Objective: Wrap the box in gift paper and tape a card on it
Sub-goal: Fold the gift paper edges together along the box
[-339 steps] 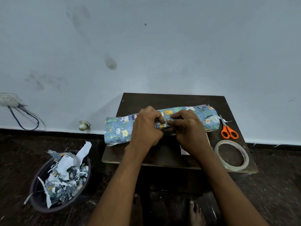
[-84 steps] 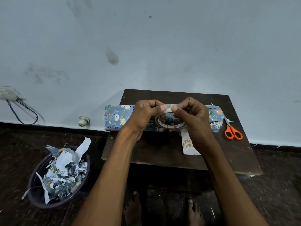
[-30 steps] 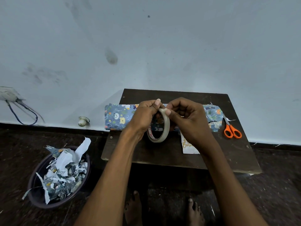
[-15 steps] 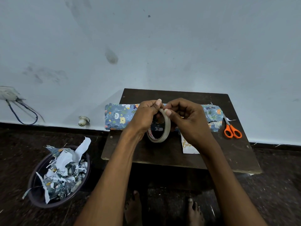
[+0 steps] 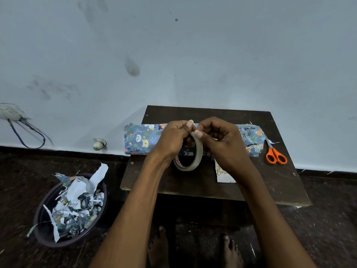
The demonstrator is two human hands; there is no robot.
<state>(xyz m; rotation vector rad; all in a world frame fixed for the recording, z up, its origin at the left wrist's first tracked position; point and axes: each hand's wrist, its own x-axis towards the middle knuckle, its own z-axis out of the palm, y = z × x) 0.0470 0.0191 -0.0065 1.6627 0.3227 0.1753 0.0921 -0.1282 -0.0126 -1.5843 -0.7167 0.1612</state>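
The left hand (image 5: 173, 140) grips the clear tape roll (image 5: 190, 154) on edge above the dark surface (image 5: 270, 182), fingers curled round its rim. The right hand (image 5: 222, 144) pinches at the roll's top. Just behind both hands lies the wrapped box (image 5: 141, 139); the card (image 5: 222, 174) lies under the right wrist, orange scissors (image 5: 275, 154) at the right.

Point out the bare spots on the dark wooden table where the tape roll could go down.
Bare patches on the dark wooden table: the far strip behind the blue animal-print wrapped box, and the near right corner below the orange-handled scissors. Around the white card it is crowded.
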